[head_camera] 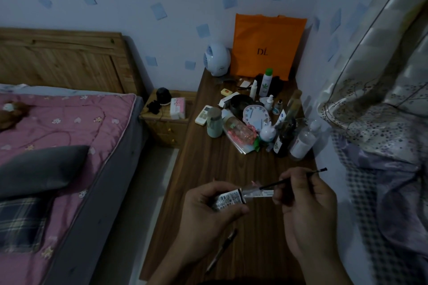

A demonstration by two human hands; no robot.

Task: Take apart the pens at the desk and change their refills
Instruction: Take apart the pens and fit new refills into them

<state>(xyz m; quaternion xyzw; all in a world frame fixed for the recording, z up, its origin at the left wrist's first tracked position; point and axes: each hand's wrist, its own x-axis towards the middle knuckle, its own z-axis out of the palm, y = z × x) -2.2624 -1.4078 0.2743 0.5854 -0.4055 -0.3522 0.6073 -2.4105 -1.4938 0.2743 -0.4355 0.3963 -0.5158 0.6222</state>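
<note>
My left hand (208,210) grips a small clear packet of refills (240,196) with a barcode label, held over the dark wooden desk (208,164). My right hand (308,201) pinches a thin black refill (298,178) whose lower end sits in the packet's open mouth while its upper end points up to the right. A dark pen (222,250) lies on the desk below my left wrist, partly hidden by it.
Bottles, a jar (214,122), a remote (203,114), a small clock (256,117) and an orange bag (266,46) crowd the desk's far half. A bed with a pink quilt (58,122) lies left, a patterned curtain (382,99) hangs right.
</note>
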